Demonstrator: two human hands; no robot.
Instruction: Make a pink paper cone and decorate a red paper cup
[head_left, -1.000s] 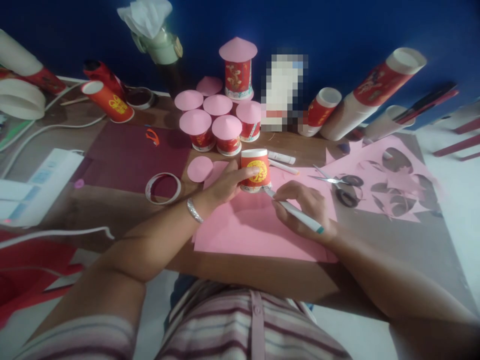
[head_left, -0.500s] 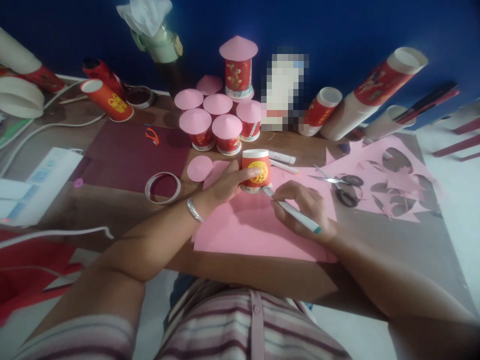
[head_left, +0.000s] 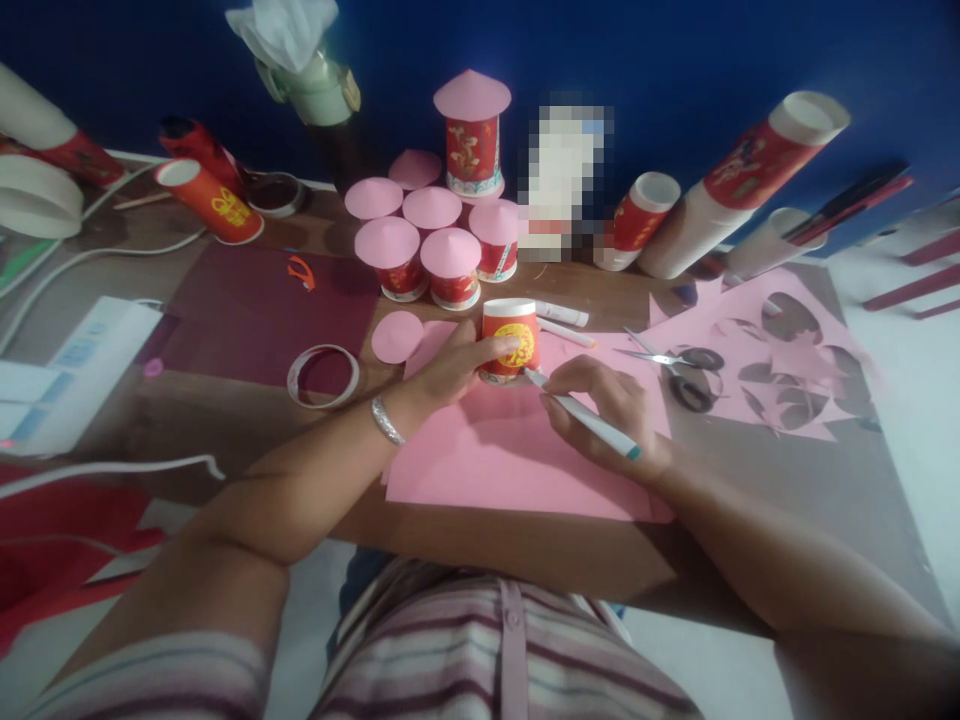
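My left hand (head_left: pixel 457 365) grips a red paper cup (head_left: pixel 491 325) with a yellow round emblem, its thumb lying across the front. A white marker (head_left: pixel 596 425) with a green end is pinched in my right hand (head_left: pixel 611 400), the tip meeting the cup near its lower rim. Pink paper sheets (head_left: pixel 517 460) lie beneath both hands. Just behind the cup are a white tube (head_left: pixel 559 313) and a white pen (head_left: pixel 566 333) with an orange end. A pink paper cone (head_left: pixel 397 337) rests left of my left hand.
Several red cups with pink cone tops (head_left: pixel 450 258) stand at the back. Scissors (head_left: pixel 686 375) lie on cut pink scraps (head_left: pixel 795 350) at right. A tape roll (head_left: pixel 322 350) lies left. Stacked cups (head_left: pixel 772 150) lean at the back right; a white cable (head_left: pixel 112 470) crosses the left.
The marker tip has shifted slightly left and up along the cup's lower edge. The whole view has moved a little; both hands keep their holds.
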